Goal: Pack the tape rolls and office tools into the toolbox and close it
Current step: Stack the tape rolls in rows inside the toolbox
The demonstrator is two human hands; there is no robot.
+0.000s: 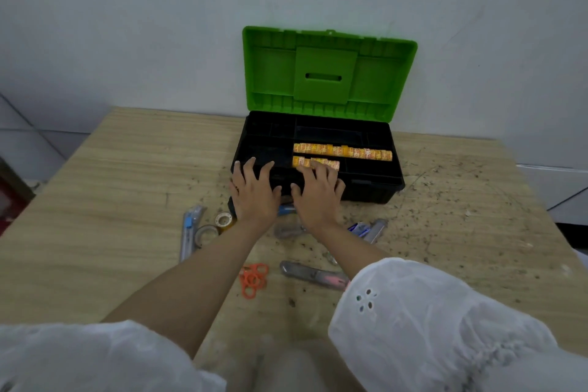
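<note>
Toolbox (pixel 377 191), black with a green lid (pixel 273 73), is sitting at the far side of a wooden table (pixel 127 184) close to a pale wall, its lid standing open and upright. Orange-and-yellow tape rolls are lying on edge in its divided tray: a long row (pixel 342 150) is filling one narrow compartment, and a shorter row (pixel 302 162) is sitting just in front of it. Red and white printing is showing on the rolls, but it is too blurred to read, and no brand is showing on the box.

Left hand (pixel 254 192) is reaching over the front left rim, its fingers spread and nearly straight, gripping nothing. Right hand (pixel 318 196) is lying beside it, its fingers extended with the tips resting on the shorter row, not curling round any roll.

On the table in front of the box, a blue utility knife (pixel 190 229) is lying next to a clear tape roll (pixel 206 234) and a small yellow tape roll (pixel 224 219). Orange scissor handles (pixel 253 280) and a grey utility knife (pixel 313 274) are lying nearer the person, and a purple-and-blue packet (pixel 359 229) is sitting to the right of the right wrist
</note>
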